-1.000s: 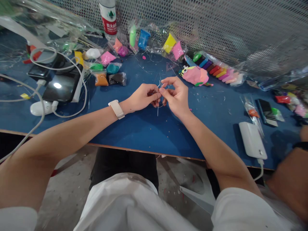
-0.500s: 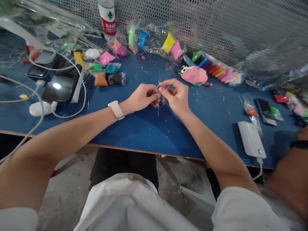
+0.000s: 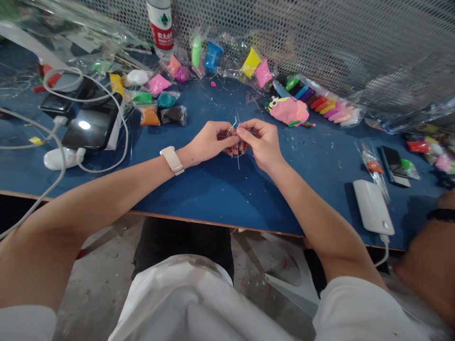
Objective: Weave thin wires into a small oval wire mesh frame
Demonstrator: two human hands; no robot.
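Between my two hands, above the blue table [image 3: 213,189], is a small rounded frame of thin wire [image 3: 238,160], with loose wire ends sticking out at its top and bottom. My left hand [image 3: 216,141] is closed on its left side, thumb pressed toward the fingers. From the right, my right hand [image 3: 261,142] pinches the wire near the top with thumb and forefinger. The two thumbs almost meet. My fingers hide much of the frame. A pink clay figure [image 3: 288,111] with an eye and green bits lies beyond my right hand.
Bagged coloured clay [image 3: 159,84] and a water bottle [image 3: 161,28] line the back by a perforated metal panel [image 3: 320,42]. Phones with cables [image 3: 88,125] lie left. A white power bank [image 3: 372,206] sits at right, near another person's arm [image 3: 432,251].
The wire frame has tilted slightly, its lower end swinging a little to the right. Both hands keep their pinching grip, and my right hand has shifted only slightly.
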